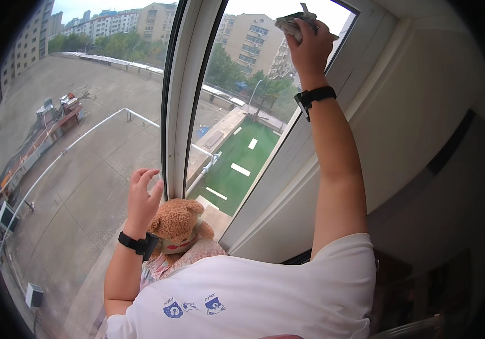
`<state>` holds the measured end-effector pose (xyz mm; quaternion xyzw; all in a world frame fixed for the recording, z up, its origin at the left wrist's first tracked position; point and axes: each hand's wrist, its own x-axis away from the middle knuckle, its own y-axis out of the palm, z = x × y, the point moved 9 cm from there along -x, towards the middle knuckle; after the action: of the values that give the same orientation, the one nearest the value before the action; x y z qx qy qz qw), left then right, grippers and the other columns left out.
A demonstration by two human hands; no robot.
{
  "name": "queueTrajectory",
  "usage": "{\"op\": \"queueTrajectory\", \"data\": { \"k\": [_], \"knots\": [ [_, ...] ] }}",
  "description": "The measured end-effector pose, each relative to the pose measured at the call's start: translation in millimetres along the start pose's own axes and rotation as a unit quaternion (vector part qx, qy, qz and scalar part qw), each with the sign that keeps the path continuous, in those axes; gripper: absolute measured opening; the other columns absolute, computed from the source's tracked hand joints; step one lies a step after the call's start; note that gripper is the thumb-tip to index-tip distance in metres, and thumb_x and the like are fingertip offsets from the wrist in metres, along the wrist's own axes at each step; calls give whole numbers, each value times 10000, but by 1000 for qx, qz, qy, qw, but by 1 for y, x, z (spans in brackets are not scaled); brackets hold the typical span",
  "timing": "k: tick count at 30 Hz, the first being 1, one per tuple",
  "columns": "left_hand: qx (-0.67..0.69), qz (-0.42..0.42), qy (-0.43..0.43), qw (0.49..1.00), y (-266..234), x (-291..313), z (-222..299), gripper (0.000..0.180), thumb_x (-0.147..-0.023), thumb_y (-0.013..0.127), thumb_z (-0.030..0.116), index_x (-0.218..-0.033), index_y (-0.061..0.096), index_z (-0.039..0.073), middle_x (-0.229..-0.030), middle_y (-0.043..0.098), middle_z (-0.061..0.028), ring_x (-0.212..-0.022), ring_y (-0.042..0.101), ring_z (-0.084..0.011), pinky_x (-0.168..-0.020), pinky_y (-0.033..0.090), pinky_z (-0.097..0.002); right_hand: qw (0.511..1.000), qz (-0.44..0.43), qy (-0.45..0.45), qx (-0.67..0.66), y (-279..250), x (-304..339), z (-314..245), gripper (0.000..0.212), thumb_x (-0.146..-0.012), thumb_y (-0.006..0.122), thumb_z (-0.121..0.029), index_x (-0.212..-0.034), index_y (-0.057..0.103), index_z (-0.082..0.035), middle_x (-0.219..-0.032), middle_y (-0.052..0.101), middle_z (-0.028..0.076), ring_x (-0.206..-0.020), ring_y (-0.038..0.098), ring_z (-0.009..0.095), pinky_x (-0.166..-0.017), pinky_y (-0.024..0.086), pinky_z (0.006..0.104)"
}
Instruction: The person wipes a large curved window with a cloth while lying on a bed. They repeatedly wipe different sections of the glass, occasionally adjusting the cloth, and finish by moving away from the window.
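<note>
High up on the narrow right window pane (237,62), my right hand (312,50) presses a crumpled grey-green cloth (289,24) against the glass near its upper corner. The fingers are closed over the cloth and hide part of it. My left hand (144,199) is raised lower down, beside the window's upright frame (185,101). Its fingers are loosely bent and apart, with nothing visible in them. Just right of that hand sits a brown teddy bear (176,219) at the foot of the window.
A pinkish patterned fabric (203,250) lies under the bear. The large left pane (101,141) adjoins the upright frame. At right stand the white side frame (288,186) and a pale wall (423,90). Outside are a flat roof, a green area and buildings.
</note>
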<state>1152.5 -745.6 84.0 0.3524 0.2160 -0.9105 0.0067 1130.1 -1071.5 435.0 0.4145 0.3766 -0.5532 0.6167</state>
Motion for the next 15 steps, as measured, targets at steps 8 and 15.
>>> {"op": "queueTrajectory", "data": {
  "k": [8,15],
  "knots": [
    [139,-31,-52,988,25,-15,10,304,-927,623,180,-1190,629,28,-1117,645,-128,-975,649,-222,-844,512,-332,605,-198,459,-620,65,109,-80,408,-892,739,-301,-1125,618,12,-919,669,30,-753,621,86,-658,502,231],
    [326,43,-116,937,13,-1,-11,431,-1037,520,277,-1358,510,-10,-1200,640,-96,-1050,605,-129,-875,489,-275,304,-332,541,-710,36,261,-308,428,-925,700,-191,-1274,554,9,-1120,641,38,-991,601,92,-842,488,256]
  ]
}}
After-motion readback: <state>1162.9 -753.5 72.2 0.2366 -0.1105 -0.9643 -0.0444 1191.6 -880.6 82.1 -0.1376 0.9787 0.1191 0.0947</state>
